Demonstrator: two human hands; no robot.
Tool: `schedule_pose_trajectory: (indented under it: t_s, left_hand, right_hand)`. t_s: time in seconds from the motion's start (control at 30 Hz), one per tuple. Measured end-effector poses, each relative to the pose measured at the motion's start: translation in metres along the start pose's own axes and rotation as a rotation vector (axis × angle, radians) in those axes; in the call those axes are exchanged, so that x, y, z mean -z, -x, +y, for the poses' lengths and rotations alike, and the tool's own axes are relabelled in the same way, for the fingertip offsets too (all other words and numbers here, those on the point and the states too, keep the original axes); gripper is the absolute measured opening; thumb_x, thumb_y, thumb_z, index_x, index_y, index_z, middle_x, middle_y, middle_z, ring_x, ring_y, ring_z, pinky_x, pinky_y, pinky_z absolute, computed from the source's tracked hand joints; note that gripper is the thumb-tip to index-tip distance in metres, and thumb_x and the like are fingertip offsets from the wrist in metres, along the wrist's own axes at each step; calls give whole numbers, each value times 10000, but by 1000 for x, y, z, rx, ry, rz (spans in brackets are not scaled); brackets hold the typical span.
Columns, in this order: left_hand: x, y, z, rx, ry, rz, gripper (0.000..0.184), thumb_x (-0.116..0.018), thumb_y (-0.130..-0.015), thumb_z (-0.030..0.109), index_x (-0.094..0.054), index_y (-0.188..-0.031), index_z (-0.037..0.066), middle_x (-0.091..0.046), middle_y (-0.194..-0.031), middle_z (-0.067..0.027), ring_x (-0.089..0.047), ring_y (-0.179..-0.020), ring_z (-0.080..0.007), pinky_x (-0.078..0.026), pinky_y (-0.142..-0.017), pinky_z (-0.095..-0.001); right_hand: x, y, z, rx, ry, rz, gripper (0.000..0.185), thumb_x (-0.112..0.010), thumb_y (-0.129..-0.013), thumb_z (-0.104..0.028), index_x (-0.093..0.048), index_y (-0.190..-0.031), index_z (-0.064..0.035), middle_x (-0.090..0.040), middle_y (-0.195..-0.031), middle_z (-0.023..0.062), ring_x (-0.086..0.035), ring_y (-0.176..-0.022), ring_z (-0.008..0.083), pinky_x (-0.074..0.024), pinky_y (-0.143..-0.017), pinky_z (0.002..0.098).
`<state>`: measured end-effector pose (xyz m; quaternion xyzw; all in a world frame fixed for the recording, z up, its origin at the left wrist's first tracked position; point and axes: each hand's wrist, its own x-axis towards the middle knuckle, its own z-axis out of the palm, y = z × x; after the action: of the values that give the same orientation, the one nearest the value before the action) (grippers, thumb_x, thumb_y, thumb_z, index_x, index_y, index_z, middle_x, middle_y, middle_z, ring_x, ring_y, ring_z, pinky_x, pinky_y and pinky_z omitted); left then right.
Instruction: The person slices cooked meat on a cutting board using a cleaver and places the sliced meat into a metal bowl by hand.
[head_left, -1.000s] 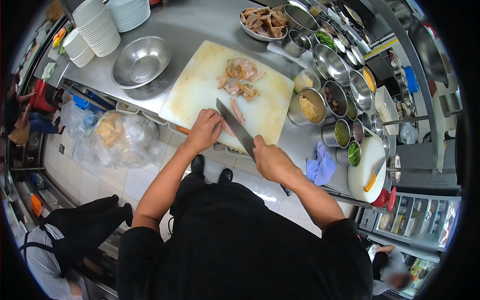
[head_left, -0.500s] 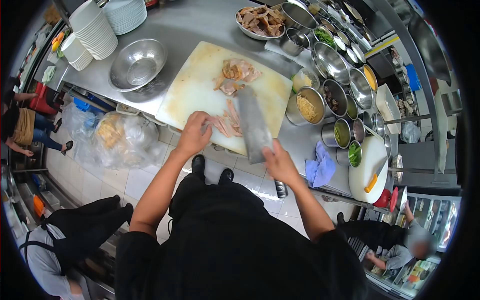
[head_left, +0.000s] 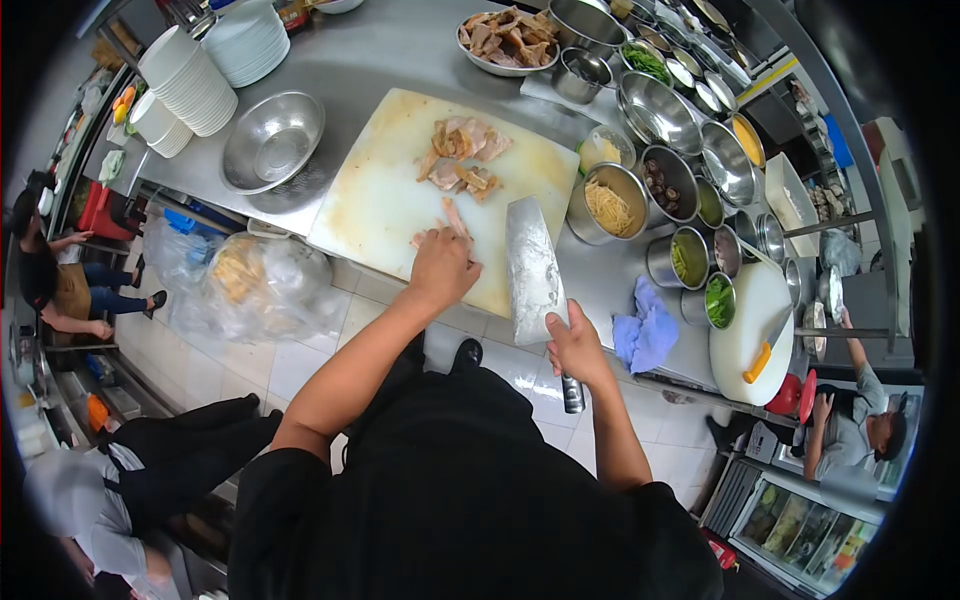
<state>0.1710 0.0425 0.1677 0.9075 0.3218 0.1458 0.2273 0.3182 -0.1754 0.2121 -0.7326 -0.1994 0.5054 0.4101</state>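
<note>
My right hand (head_left: 577, 348) grips a cleaver (head_left: 535, 275) by its dark handle. The broad blade lies over the right part of the white cutting board (head_left: 375, 170), pointing away from me. My left hand (head_left: 447, 266) is closed at the near edge of the board, its fingers bunched over sliced meat (head_left: 453, 217). Most of those slices are hidden under the hand; a few pale pink strips stick out beyond the fingers. Further up the board lie larger pieces of meat (head_left: 465, 150), which neither hand touches.
A metal bowl of meat pieces (head_left: 510, 42) stands at the back. On the right are a pot of pale shreds (head_left: 610, 208), several small containers, a blue cloth (head_left: 647, 325) and an orange-handled knife (head_left: 758, 362). A perforated metal bowl (head_left: 272, 145) sits left. Other people stand around.
My left hand has moved right and closed over the sliced meat. The cleaver has shifted right, away from the slices, and is no longer blurred.
</note>
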Motion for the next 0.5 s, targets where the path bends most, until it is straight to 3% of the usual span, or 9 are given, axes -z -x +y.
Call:
schedule_pose_trajectory:
  t_s: [0.13, 0.23, 0.3, 0.33, 0.4, 0.43, 0.5]
  left_hand:
    - [-5, -4, 0, 95, -3, -21, 206, -733, -771, 151, -707, -878, -23, -666, -969, -209, -613, -972, -370, -505, -860, -476]
    - [5, -4, -6, 90, 173, 14, 207, -717, -787, 133, -696, -903, -37, -678, -900, -187, -653, -884, -306, -540, -801, -433]
    - [8, -3, -22, 315, 672, 12, 172, -721, -840, 110, -681, -937, -26, -665, -834, -137, -649, -745, -173, -531, -684, -313]
    - [5, -2, -35, 315, 665, 17, 172, -721, -840, 110, -681, -937, -26, -665, -834, -137, -649, -745, -173, -531, -684, -313]
    - [12, 2, -53, 327, 961, 99, 118, -714, -867, 71, -673, -920, -26, -665, -791, -76, -615, -705, -87, -503, -635, -245]
    - [23, 6, -58, 333, 950, 112, 118, -714, -867, 71, -673, -920, -26, -665, -791, -76, -615, -705, -87, -503, -635, -245]
    - [45, 15, -66, 161, 444, 194, 151, -706, -810, 37, -675, -946, -19, -657, -823, -129, -648, -712, -211, -540, -682, -316]
  right_hand:
    - [1, -3, 4, 31, 25, -11, 330, -547, -1024, -260, -426, -1230, -32, -503, -614, 32, -474, -444, 103, -428, -389, 301]
    - [5, -6, 4, 51, 94, 9, 325, -546, -1023, -259, -425, -1218, -28, -520, -606, 44, -488, -436, 110, -433, -388, 305]
    - [8, -5, 3, 67, 108, 22, 317, -547, -1023, -260, -428, -1202, -27, -523, -601, 46, -494, -435, 115, -437, -390, 306]
    - [8, -5, 2, 79, 124, 36, 310, -547, -1023, -262, -431, -1186, -25, -526, -596, 49, -500, -434, 119, -441, -392, 308]
    - [10, -7, 2, 90, 127, 25, 304, -547, -1024, -264, -434, -1178, -27, -525, -595, 50, -501, -434, 121, -442, -393, 308]
    - [10, -8, 2, 96, 134, 20, 299, -546, -1025, -266, -437, -1170, -28, -525, -593, 50, -502, -433, 123, -443, -393, 309]
    - [10, -10, 1, 99, 123, -9, 284, -533, -1031, -260, -438, -1170, -31, -525, -594, 50, -501, -431, 122, -439, -392, 310]
